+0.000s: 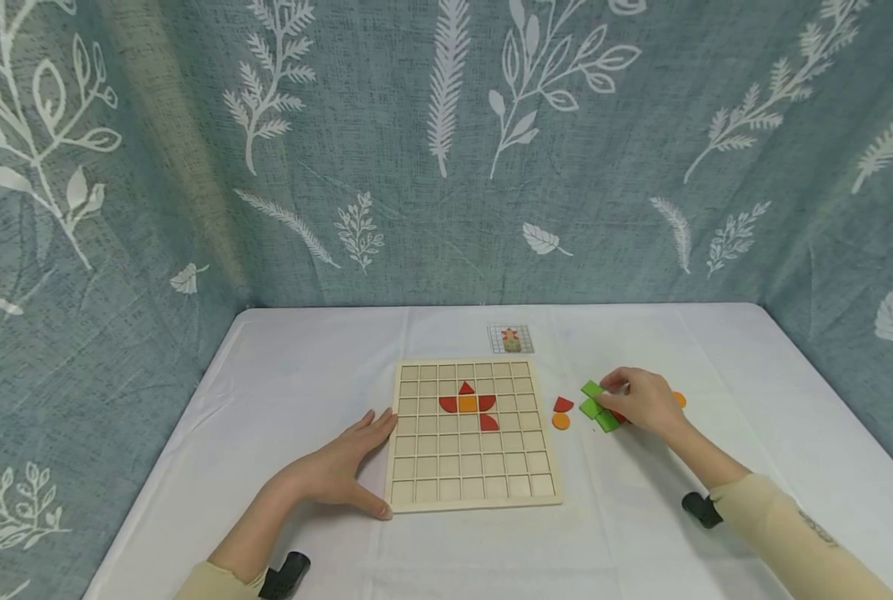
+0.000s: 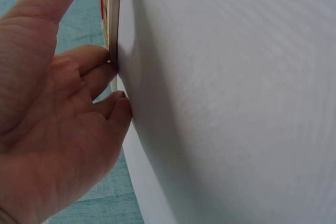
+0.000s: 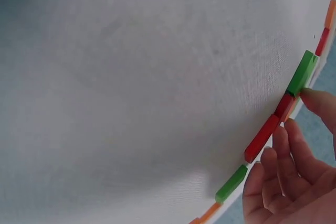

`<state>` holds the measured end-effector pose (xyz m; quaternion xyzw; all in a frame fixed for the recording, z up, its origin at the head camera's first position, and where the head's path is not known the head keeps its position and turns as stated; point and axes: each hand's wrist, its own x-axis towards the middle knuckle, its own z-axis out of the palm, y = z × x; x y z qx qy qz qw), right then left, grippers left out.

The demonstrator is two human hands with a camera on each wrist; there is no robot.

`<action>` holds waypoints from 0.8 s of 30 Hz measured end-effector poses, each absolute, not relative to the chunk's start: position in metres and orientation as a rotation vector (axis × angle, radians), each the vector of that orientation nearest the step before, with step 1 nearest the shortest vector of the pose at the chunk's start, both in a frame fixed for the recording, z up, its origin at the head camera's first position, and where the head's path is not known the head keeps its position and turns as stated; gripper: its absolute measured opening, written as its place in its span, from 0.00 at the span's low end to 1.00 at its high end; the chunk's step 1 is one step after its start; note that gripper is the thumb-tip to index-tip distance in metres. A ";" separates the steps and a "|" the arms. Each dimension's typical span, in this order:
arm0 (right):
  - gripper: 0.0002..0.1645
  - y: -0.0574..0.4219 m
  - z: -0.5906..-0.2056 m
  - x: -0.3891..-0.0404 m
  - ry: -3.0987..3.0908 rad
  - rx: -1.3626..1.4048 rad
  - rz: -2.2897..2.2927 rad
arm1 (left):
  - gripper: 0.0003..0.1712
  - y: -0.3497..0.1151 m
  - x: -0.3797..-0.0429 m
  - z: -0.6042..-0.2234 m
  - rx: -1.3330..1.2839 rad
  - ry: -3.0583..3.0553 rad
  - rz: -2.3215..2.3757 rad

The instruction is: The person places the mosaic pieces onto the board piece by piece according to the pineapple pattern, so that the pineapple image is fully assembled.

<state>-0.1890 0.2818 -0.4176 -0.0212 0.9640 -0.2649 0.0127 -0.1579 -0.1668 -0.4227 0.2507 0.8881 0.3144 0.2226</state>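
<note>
A pale wooden grid board (image 1: 449, 446) lies on the table. On it a red triangle (image 1: 466, 388), an orange square (image 1: 467, 404) and several red quarter-round pieces sit in cells. My left hand (image 1: 341, 462) rests beside the board, its fingers and thumb spread along the left edge. Over a loose group of pieces at the right is my right hand (image 1: 644, 404), its fingers bent. Thumb and forefinger stand apart beside the green square tiles (image 1: 590, 408); the thumb meets a green tile (image 3: 302, 74) in the right wrist view. Red pieces (image 3: 262, 139) lie near its fingers, partly covered.
A small printed pattern card (image 1: 511, 338) lies behind the board. Between board and green tiles are a red quarter-round piece (image 1: 563, 404) and an orange disc (image 1: 561, 421). Another orange piece (image 1: 679, 400) shows beyond my right hand. A patterned blue-green curtain (image 1: 416, 233) surrounds the white-covered table (image 1: 318, 358).
</note>
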 end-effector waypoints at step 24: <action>0.18 0.275 -0.419 -0.192 2.980 0.019 -0.818 | 0.72 -0.168 -0.159 -0.426 0.693 2.450 0.879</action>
